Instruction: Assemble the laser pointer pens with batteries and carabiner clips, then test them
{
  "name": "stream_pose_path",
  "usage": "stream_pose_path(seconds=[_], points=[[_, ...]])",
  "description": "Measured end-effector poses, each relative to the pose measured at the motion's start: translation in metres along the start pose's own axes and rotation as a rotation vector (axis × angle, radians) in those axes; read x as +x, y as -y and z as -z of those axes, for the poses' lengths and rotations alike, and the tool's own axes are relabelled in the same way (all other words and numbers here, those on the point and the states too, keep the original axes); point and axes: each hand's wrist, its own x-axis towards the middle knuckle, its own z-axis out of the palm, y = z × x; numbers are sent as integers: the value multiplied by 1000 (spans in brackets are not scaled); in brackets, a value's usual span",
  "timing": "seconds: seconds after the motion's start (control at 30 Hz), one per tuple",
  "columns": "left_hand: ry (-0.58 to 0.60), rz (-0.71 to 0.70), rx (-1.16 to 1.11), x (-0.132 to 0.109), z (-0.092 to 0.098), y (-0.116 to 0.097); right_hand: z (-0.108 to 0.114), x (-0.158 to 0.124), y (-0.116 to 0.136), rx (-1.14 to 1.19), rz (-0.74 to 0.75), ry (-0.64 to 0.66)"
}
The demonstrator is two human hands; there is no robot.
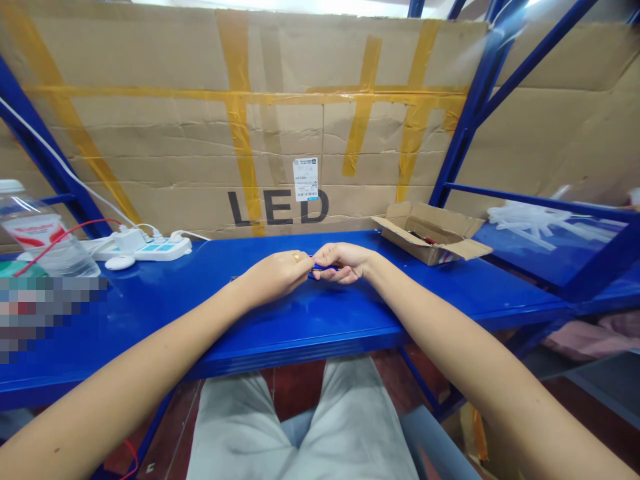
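My left hand (280, 275) and my right hand (345, 263) meet over the middle of the blue tabletop (300, 327). Between them is a small, slim blue thing (326, 268), mostly covered by fingers, so its kind cannot be made out. The right hand's fingers curl around it from the right. Pinched together, the left hand's fingers reach its left end; a gold ring shows on that hand. Both forearms come in from the lower corners of the view.
An open cardboard box (425, 233) with small dark and red items stands at the back right. On the left are a power strip (160, 249), a white round device (120, 263) and a clear bottle (45, 230). Behind rises a cardboard panel (190, 147) marked LED.
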Motion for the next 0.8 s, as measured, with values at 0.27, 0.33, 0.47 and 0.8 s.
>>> stream_pose_path(seconds=[0.27, 0.33, 0.47, 0.8], points=[[-45, -7, -6, 0, -1, 0, 2, -1, 2, 90, -35, 83], [-48, -5, -3, 0, -1, 0, 2, 0, 2, 101, -42, 101], [-39, 11, -18, 0, -1, 0, 4, 0, 1, 112, -47, 112], [-29, -2, 29, -2, -4, 4, -8, -3, 8, 140, -92, 0]])
